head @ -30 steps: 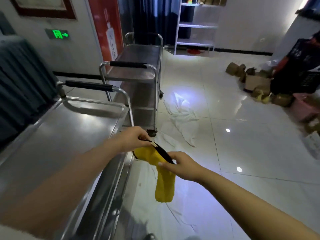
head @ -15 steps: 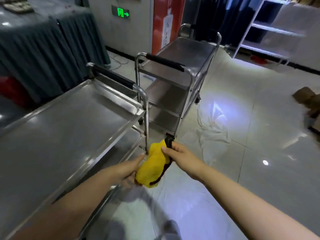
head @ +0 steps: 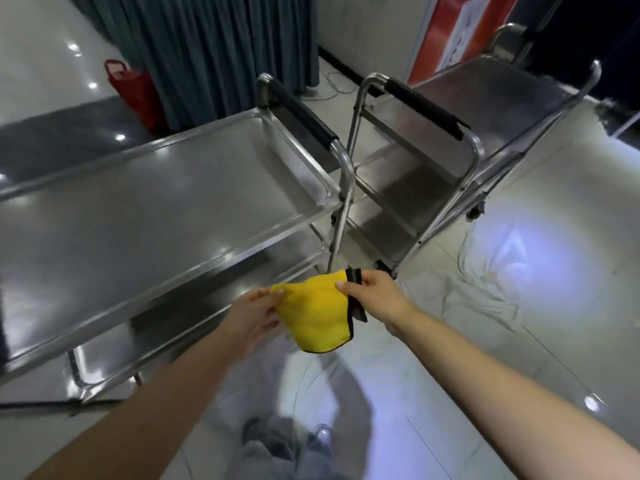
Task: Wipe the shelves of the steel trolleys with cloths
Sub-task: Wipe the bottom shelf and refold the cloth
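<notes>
A yellow cloth with a black edge (head: 317, 317) hangs stretched between my two hands above the floor. My left hand (head: 254, 315) pinches its left corner, and my right hand (head: 375, 297) pinches its right corner by the black trim. Just left of the cloth stands the near steel trolley (head: 156, 209), with a bare top shelf and a lower shelf showing under it. A second steel trolley (head: 460, 140) with a black-padded handle stands behind it, to the right.
A white sheet (head: 485, 271) lies crumpled on the tiled floor to the right. A red bag (head: 135, 88) sits by the grey curtain (head: 214, 46) at the back left. An orange sign (head: 460, 32) leans against the far wall. My legs and shoes (head: 294, 445) are below.
The view has swung left and down over the near trolley. My hands have spread the bunched cloth apart, so it now hangs open between them.
</notes>
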